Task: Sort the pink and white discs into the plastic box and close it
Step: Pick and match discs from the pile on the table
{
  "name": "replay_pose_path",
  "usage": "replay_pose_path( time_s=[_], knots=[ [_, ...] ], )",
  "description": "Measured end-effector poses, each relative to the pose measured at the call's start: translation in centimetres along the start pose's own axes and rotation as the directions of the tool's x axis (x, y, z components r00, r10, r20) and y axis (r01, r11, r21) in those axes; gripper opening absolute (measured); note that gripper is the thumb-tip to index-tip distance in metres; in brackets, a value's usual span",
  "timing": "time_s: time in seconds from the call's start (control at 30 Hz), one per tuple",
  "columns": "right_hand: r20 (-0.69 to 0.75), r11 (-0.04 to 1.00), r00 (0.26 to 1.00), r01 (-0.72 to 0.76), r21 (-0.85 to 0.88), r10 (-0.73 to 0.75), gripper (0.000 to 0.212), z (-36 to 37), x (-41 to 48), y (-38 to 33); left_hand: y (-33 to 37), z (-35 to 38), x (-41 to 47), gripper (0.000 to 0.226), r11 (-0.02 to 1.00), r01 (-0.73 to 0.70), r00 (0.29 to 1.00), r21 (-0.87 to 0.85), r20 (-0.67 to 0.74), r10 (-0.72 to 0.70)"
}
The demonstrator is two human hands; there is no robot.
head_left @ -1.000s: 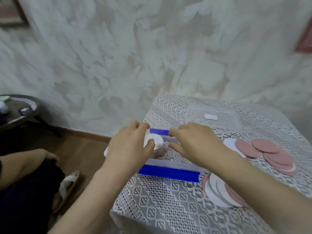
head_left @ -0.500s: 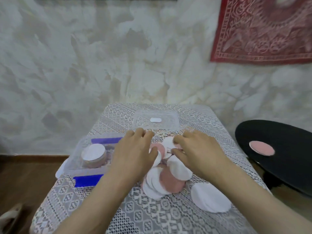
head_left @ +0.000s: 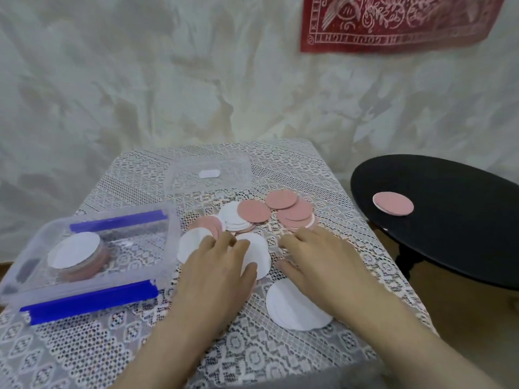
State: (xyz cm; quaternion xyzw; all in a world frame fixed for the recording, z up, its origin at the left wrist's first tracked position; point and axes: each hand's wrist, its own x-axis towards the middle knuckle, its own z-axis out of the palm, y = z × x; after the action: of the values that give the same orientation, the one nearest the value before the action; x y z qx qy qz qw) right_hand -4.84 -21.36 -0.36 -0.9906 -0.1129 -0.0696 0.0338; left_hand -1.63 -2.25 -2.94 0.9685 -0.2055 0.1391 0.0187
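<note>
the plastic box point(head_left: 168, 248) is seen at the middle left of the frame, lid off, on a bench point(head_left: 323, 169) covered with a lace cloth point(head_left: 84, 355). a stack of discs point(head_left: 74, 249) (white on top, pink below) is held inside it. the clear lid point(head_left: 191, 178) is laid flat at the upper middle of the bench, apart from the box. loose white discs point(head_left: 233, 217) and pink discs point(head_left: 254, 211) are scattered in overlapping heaps just right of the box, in the middle of the frame. the left hand point(head_left: 216, 273) is laid over two of the white ones, its grip relaxed and lightly spread, with nothing pinched. the right hand point(head_left: 320, 265) is rested beside it, its grip spread, the fingertips just short of the pink heap. its wrist is placed over a white pile point(head_left: 292, 313) at the lower middle. a single pink disc point(head_left: 393, 203) is seen on a black round table point(head_left: 463, 248) at the right edge.
</note>
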Motion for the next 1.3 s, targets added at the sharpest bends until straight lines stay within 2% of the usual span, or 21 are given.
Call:
replay_pose_path(
  time_s=[0.23,0.37,0.47,0.57,0.77,0.87,1.03,1.1,1.13,1.2,1.3],
  knots=[
    [0.137,0.992,0.990,0.023,0.121,-0.040,0.042,-1.7,0.6,1.4,-0.1,-0.3,-0.7,0.033,1.000,-0.005,1.000,-0.013,0.013,0.005],
    [0.301,0.980,0.951,0.006,0.199,-0.067,0.056,-1.6,-0.7,1.4,0.1,-0.4,-1.7,0.034,1.000,-0.012,1.000,-0.025,0.007,0.012],
    [0.355,0.965,0.931,-0.012,0.263,-0.085,0.064,-1.8,-1.4,1.3,0.2,-0.3,-2.0,0.036,0.999,-0.016,1.000,-0.048,-0.004,0.016],
    [0.369,0.961,0.925,-0.014,0.276,-0.093,0.059,-2.0,-1.4,1.1,0.1,-0.3,-2.4,0.040,0.997,-0.020,1.000,-0.077,-0.018,0.019],
    [0.442,0.911,0.895,-0.134,0.389,-0.057,0.045,-1.6,-0.8,1.0,-0.2,-0.2,-2.6,0.038,0.992,-0.027,0.999,-0.124,-0.033,0.024],
    [0.436,0.836,0.897,-0.185,0.517,-0.071,0.033,-1.1,0.0,1.2,-0.4,-0.4,-2.5,0.039,0.988,-0.034,0.999,-0.151,-0.039,0.028],
    [0.225,0.602,0.972,-0.220,0.767,0.069,0.015,0.6,2.8,1.9,-0.8,-0.7,-2.3,0.054,0.985,0.002,1.000,-0.175,-0.010,-0.004],
    [0.177,0.515,0.977,-0.214,0.830,0.120,0.017,1.5,4.1,1.6,-0.9,-0.7,-2.2,0.064,0.976,0.026,1.000,-0.214,0.005,-0.025],
    [0.165,0.505,0.979,-0.205,0.839,0.123,0.020,1.8,4.7,1.3,-0.9,-0.7,-2.2,0.068,0.969,0.044,0.999,-0.244,0.016,-0.041],
    [0.138,0.567,0.983,-0.182,0.803,0.119,0.026,2.3,5.3,0.8,-1.0,-0.8,-2.1,0.070,0.953,0.073,0.997,-0.294,0.025,-0.069],
    [0.069,0.803,0.990,-0.139,0.579,0.121,0.031,2.3,5.4,0.7,-1.2,-0.8,-2.1,0.062,0.955,0.067,0.998,-0.289,0.034,-0.060]
  ],
)
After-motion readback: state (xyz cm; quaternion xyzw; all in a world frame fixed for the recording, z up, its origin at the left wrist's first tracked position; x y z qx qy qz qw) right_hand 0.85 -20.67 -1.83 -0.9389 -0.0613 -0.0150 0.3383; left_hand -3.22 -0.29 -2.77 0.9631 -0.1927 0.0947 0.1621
